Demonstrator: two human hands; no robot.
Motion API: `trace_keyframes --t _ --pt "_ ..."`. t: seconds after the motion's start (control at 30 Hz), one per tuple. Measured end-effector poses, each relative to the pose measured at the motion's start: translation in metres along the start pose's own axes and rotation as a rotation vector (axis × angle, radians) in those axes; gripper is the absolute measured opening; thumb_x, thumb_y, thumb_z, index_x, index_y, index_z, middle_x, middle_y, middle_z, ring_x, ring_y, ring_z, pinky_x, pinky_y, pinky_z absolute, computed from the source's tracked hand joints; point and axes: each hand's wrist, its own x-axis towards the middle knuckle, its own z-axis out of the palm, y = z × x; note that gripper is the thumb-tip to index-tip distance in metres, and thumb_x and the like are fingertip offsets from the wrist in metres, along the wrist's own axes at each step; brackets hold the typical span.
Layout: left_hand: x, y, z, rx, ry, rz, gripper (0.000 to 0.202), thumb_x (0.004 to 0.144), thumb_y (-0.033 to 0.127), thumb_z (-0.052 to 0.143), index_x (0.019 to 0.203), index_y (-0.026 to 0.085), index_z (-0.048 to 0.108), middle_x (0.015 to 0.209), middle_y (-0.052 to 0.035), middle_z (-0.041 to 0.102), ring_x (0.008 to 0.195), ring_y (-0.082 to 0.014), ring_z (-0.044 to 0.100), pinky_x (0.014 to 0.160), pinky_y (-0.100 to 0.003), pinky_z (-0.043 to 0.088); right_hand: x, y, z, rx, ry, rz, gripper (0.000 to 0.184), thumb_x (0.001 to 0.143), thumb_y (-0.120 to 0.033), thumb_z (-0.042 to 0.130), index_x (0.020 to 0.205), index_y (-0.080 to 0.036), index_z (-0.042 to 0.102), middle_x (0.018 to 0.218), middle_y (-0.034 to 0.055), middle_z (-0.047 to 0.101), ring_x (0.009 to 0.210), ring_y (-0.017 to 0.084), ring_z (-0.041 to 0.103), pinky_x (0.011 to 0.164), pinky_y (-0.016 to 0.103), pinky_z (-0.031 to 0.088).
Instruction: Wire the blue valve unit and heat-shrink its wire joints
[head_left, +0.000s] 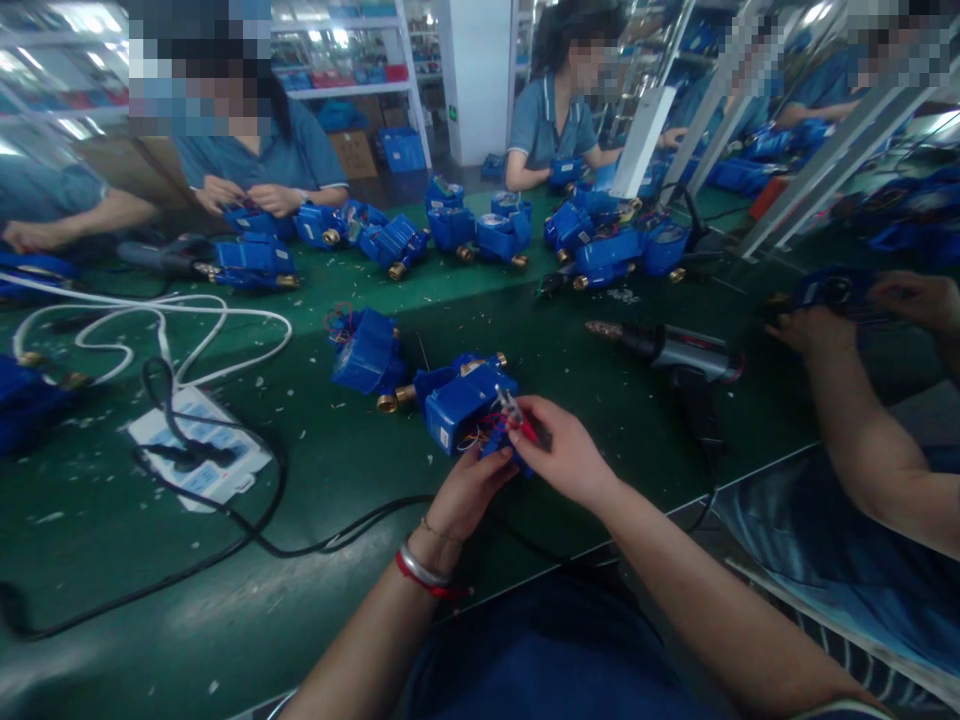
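Observation:
A blue valve unit [457,400] with brass fittings lies on the green table [112,560] in front of me, thin coloured wires hanging from its near side. My left hand [469,490] pinches those wires and a small blue part under the unit. My right hand [562,450] grips small red-handled pliers [516,412], their metal tip at the wires. A second blue valve unit [365,350] lies just behind, to the left.
A heat gun [667,348] lies to the right. A power strip [196,455] with black and white cables sits at left. Several blue units [480,232] crowd the far side, where other people work. Another person's arms [862,420] reach in at right.

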Motion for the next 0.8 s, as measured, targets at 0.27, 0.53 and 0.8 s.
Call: trace_keyframes --t 0.27,0.53,0.8 --pt "0.000 0.000 0.007 -0.003 0.131 0.003 0.033 0.066 0.018 0.073 0.098 0.016 0.064 0.112 -0.0111 0.063 0.110 -0.0281 0.055 0.094 -0.037 0.044 -0.009 -0.031 -0.006 -0.097 -0.184 -0.164 0.034 0.073 -0.011 0.057 0.105 -0.021 0.056 0.103 0.0044 0.060 0.097 0.020 0.054 0.089 0.033 0.044" --pt "0.005 -0.004 0.010 -0.030 0.282 -0.094 0.057 0.062 0.025 0.078 0.114 0.019 0.055 0.119 -0.0105 0.060 0.110 -0.0278 0.057 0.091 -0.039 0.046 -0.011 0.013 -0.022 -0.102 0.109 0.071 0.033 0.078 -0.017 0.053 0.111 -0.021 0.056 0.130 0.0067 0.044 0.114 0.020 0.050 0.099 0.034 0.042" --pt "0.008 -0.007 0.006 0.055 0.388 -0.163 0.061 0.061 0.032 0.078 0.116 0.022 0.052 0.110 -0.0087 0.064 0.098 -0.0271 0.063 0.077 -0.035 0.050 -0.012 0.088 -0.018 -0.423 0.171 0.256 0.037 0.072 -0.016 0.059 0.109 -0.021 0.061 0.115 0.0107 0.056 0.108 0.032 0.052 0.096 0.055 0.038"
